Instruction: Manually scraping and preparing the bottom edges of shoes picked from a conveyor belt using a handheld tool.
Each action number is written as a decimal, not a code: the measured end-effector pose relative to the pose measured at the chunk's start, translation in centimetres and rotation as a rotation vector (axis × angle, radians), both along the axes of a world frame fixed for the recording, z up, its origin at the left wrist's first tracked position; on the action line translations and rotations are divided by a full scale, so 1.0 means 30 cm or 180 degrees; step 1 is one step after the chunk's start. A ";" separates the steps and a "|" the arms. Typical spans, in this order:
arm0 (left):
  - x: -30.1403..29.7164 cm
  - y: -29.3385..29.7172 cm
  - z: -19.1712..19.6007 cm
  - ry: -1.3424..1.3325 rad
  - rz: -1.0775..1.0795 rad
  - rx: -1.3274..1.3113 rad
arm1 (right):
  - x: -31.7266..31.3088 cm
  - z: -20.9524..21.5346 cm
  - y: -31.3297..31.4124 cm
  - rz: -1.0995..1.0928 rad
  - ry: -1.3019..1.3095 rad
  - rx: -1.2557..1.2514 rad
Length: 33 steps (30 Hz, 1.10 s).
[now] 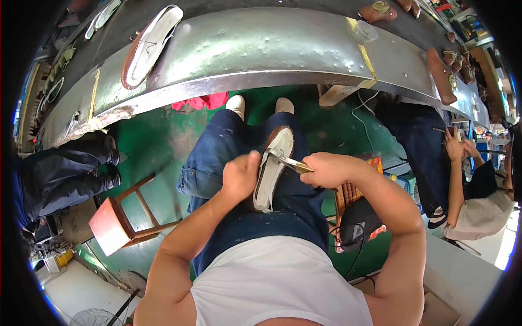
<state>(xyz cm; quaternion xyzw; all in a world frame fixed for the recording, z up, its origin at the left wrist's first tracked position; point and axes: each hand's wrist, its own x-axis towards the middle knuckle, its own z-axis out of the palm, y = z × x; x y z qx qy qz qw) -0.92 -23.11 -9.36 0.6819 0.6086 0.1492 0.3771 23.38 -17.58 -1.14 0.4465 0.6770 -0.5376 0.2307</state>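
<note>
The lap shoe [266, 187] is white inside with a brown rim; the pliers [294, 163] over it are silver and brassy yellow. Blue jeans [209, 142] flecked with pale marks lie beneath the lap shoe, and a plain white top [283, 271] shows on its near side. Beyond it are a pinkish-red cloth [205, 101], the green floor [155, 144] and a silvery bench [261, 46] with a yellow strip [365, 54]. Left of it is a salmon-red stool [110, 224] with brown legs; right of it, a black bag [359, 223].

The metal-edged bench [261, 43] carries a white-lined shoe [152, 46], brown shoes [378, 12] and a clear cup [364, 32].
</note>
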 end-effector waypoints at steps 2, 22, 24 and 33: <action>0.003 0.016 -0.205 -0.2085 0.1281 -0.0081 | -0.028 -0.002 -0.004 0.0155 0.0056 0.0430; 0.051 0.033 -0.129 -0.3818 0.1510 -0.2233 | -0.086 -0.292 -0.257 -0.3109 0.1387 -0.1484; 0.062 0.040 -0.126 -0.3746 0.1484 -0.2266 | -0.048 -0.329 -0.274 -0.3302 0.1663 -0.1969; 0.090 0.091 -0.130 -0.1999 0.1270 -0.1873 | 0.168 -0.282 -0.162 -0.2507 0.1487 -0.2204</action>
